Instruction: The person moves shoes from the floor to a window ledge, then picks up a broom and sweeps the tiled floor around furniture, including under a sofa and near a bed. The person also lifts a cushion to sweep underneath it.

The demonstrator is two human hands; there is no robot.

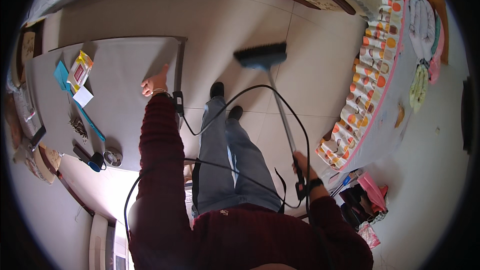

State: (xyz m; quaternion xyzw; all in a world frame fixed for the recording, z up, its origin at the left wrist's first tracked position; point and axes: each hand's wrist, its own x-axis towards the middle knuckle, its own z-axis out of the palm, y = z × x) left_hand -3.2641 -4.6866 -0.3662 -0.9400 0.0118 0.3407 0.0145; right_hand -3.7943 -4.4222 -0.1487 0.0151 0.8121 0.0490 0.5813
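My right hand (303, 164) is wrapped round the grey handle of a broom (282, 112). The broom's wide head (262, 56), blue-grey with dark bristles, is out on the tiled floor ahead of my feet, slightly blurred. My left hand (156, 81) is over the right part of a grey-topped table (120, 115), near its edge. It holds nothing; the thumb stands apart from the partly curled fingers. Whether that hand touches the tabletop, I cannot tell. Black cables (240, 91) loop from my wrists across my legs.
On the table lie a wipes pack (80, 70), a white card (83, 96), a long blue swatter-like thing (89, 120), a cup (96, 161) and a small round fan-like object (113, 157). A bed with a dotted skirt (372, 65) stands at right, bags (367, 197) behind it.
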